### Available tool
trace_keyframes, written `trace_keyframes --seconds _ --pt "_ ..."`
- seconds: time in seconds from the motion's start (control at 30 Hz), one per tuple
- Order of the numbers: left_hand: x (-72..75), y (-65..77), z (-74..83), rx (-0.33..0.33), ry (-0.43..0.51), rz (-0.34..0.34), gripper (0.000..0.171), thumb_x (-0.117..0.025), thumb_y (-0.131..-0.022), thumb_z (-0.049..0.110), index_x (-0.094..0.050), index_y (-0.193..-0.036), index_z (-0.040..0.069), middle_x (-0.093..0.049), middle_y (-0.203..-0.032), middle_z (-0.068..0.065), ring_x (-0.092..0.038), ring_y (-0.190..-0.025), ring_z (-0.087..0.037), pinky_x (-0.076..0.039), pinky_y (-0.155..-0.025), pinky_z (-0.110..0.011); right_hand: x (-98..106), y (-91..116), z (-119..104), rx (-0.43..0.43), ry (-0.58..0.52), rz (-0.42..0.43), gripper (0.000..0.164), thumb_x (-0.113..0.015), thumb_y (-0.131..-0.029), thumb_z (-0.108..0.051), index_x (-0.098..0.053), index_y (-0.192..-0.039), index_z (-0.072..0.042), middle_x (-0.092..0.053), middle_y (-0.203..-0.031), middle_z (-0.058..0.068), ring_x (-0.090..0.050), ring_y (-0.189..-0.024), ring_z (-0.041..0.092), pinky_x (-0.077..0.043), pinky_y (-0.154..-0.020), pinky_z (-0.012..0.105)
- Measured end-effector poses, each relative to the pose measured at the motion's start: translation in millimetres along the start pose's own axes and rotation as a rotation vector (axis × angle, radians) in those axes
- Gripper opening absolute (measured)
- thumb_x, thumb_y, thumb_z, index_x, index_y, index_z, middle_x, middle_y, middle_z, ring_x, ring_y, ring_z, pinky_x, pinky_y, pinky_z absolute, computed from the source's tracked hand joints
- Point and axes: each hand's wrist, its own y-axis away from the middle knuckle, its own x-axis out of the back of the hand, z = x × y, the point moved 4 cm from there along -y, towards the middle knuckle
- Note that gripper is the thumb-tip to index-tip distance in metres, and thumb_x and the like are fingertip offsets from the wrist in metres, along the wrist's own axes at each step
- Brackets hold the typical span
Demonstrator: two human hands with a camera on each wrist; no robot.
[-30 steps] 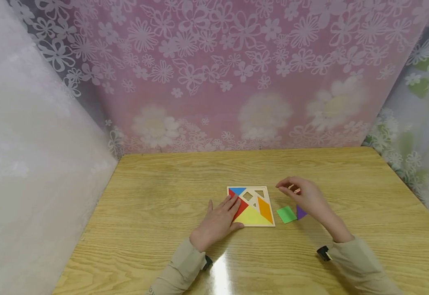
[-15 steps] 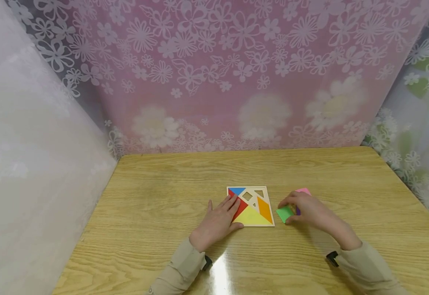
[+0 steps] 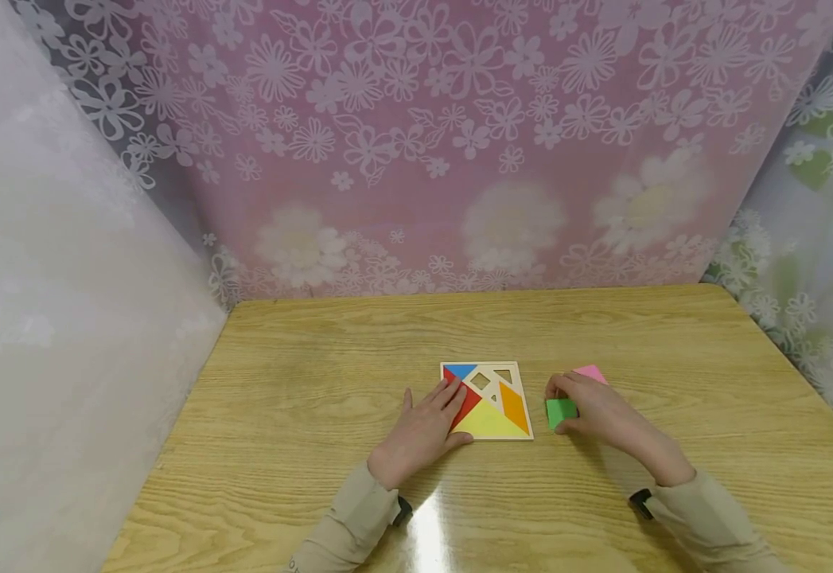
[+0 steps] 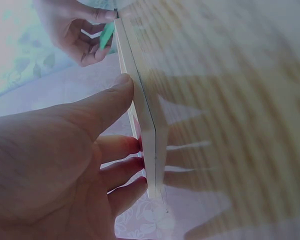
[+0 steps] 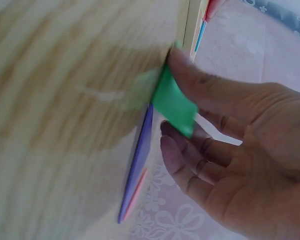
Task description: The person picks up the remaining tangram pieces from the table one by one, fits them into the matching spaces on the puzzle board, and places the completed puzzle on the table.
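A green square tangram piece [image 3: 561, 414] is pinched between the thumb and fingers of my right hand [image 3: 605, 410]; in the right wrist view the green piece [image 5: 175, 102] is tilted up off the table. My left hand [image 3: 419, 434] lies with its fingers on the red piece [image 3: 468, 407] in the wooden tangram tray [image 3: 531, 437], its thumb at the near edge. Blue [image 3: 461, 371], yellow [image 3: 491, 422] and orange [image 3: 513, 407] pieces sit in the tray too. A square opening [image 3: 481, 382] and two triangular ones show between them.
Beneath and beyond my right hand lie a purple piece [image 5: 137, 162] and a pink piece [image 3: 591, 372] on the wooden table [image 3: 330, 358]. Flowered cloth [image 3: 402, 159] hangs behind the table and along both sides.
My right hand has come down to the green piece, taken hold of it and tilted it up. The pink piece has come into sight. My left hand stays in place.
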Motion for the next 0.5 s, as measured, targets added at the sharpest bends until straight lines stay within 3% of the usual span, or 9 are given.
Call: trace_keyframes --seconds 0.13,0.3,0.5 --pt "0.2 0.7 0.1 -0.004 0.001 0.003 0.073 -0.059 -0.099 0.048 -0.039 -0.156 0.005 -0.035 -0.163 -0.01 -0.031 -0.151 -0.026 -0.028 -0.111 -0.071 1.7 1.6 1.7 -0.036 -0.093 -0.004 0.028 -0.084 -0.079 -0.001 -0.064 -0.094 -0.014 -0.067 -0.094 0.001 -0.062 -0.084 0.018 -0.055 -0.07 0.035" --pt "0.2 0.3 -0.3 0.007 -0.004 -0.004 0.073 -0.058 -0.1 0.048 -0.038 -0.157 0.007 -0.033 -0.164 -0.009 -0.03 -0.152 -0.025 -0.028 -0.112 -0.07 3.2 2.0 6.0 -0.115 -0.21 -0.016 0.019 -0.074 -0.088 0.002 -0.068 -0.101 -0.011 -0.069 -0.096 0.008 -0.058 -0.067 0.013 -0.05 -0.054 0.025" --pt "0.7 0.1 0.4 0.008 -0.009 -0.002 0.073 -0.059 -0.1 0.047 -0.039 -0.157 0.007 -0.033 -0.164 -0.008 -0.03 -0.152 -0.023 -0.029 -0.112 -0.069 5.2 -1.5 8.6 -0.147 -0.221 0.034 0.019 -0.073 -0.091 -0.001 -0.072 -0.108 -0.01 -0.07 -0.103 0.013 -0.058 -0.067 0.013 -0.046 -0.052 0.025"
